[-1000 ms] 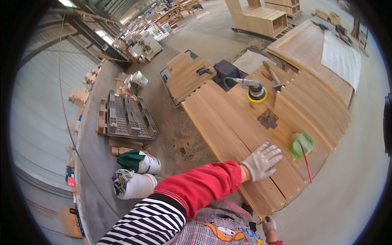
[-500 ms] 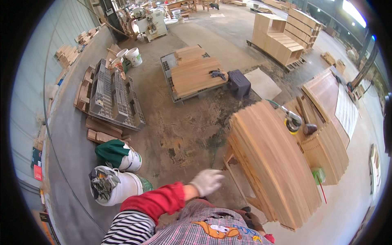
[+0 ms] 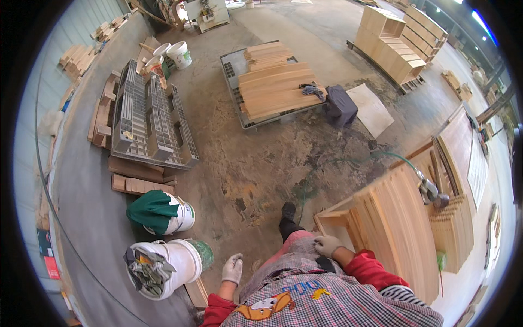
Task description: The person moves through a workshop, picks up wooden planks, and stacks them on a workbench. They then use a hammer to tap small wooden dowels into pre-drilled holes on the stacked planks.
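My left hand [image 3: 232, 269], in a pale work glove, hangs free at my left side, its fingers loosely stretched and nothing in it. The nearest thing to it is a white bucket [image 3: 177, 264] stuffed with grey rags. My right hand [image 3: 327, 246], gloved too, is in front of my checked apron [image 3: 338, 291], fingers loosely bent, with no object visible in it. Just right of that hand stands a row of curved wooden panels [image 3: 389, 218]. A hand sander [image 3: 429, 191] on a green hose and a mallet [image 3: 440, 200] lie on the wood beyond.
A green cloth [image 3: 155, 211] drapes another bucket at left, near a grey plastic pallet [image 3: 158, 128] on its side. Ahead, boards [image 3: 280, 90] lie on a low pallet beside a dark covered block [image 3: 340, 106]. The green hose [image 3: 348, 159] crosses the stained floor. Wooden cabinets [image 3: 389, 49] stand far right.
My left hand has dropped from across my body to my left side. My right hand now shows in front of the apron. The view has shifted, and my foot has come into sight.
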`<state>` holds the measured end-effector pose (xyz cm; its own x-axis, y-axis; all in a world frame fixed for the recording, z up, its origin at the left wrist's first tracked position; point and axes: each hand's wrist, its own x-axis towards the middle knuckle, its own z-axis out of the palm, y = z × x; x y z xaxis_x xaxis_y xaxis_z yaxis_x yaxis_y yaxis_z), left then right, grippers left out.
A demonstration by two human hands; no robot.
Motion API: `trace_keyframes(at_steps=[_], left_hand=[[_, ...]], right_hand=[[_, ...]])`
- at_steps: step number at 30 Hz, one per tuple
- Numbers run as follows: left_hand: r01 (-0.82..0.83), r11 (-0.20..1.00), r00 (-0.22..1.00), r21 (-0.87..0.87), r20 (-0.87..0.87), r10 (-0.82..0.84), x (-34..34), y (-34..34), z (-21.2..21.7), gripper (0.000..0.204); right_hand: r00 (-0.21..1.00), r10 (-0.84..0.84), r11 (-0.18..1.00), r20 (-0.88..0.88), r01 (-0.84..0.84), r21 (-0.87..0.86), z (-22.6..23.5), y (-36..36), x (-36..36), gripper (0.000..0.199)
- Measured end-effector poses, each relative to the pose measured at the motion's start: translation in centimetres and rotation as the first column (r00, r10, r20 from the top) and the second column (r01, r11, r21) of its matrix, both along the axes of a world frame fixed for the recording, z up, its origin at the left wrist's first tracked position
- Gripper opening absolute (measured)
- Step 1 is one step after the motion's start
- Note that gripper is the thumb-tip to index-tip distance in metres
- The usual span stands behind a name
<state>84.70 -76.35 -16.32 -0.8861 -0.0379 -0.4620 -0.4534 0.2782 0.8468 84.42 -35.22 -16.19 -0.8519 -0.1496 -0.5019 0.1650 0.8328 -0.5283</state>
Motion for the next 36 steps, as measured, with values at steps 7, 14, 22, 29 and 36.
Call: trace_keyframes(at_steps=[7,14,22,29,36], left_hand=[[-0.179,0.965,0.948,-0.192,0.228,0.221,-6.8,-4.2,-1.9,0.028],[0.084,0.877,0.831,-0.472,0.519,0.2,-15.6,-6.5,-1.8,0.032],[0.628,0.608,0.713,-0.486,0.672,-0.199,-37.2,-14.1,-4.8,0.034],[0.527,0.621,0.843,-0.58,0.451,-0.294,-70.1,-18.3,-5.3,0.029],[0.131,0.973,0.982,-0.193,0.163,-0.1,-95.1,-15.6,-8.0,0.02]], right_hand=[[0.958,0.214,0.976,0.19,-0.217,-0.005,2.8,-3.6,-23.9,0.035],[0.94,0.278,0.96,0.199,-0.277,-0.035,4.1,-5.1,-40.2,0.039],[0.936,-0.112,0.99,0.333,0.132,-0.039,0.0,-3.8,-52.4,0.041],[0.791,-0.545,0.827,0.277,0.562,0.019,-0.6,-3.8,-57.7,0.038],[0.654,-0.605,0.753,0.454,0.655,0.06,-3.0,-5.2,-64.7,0.042]])
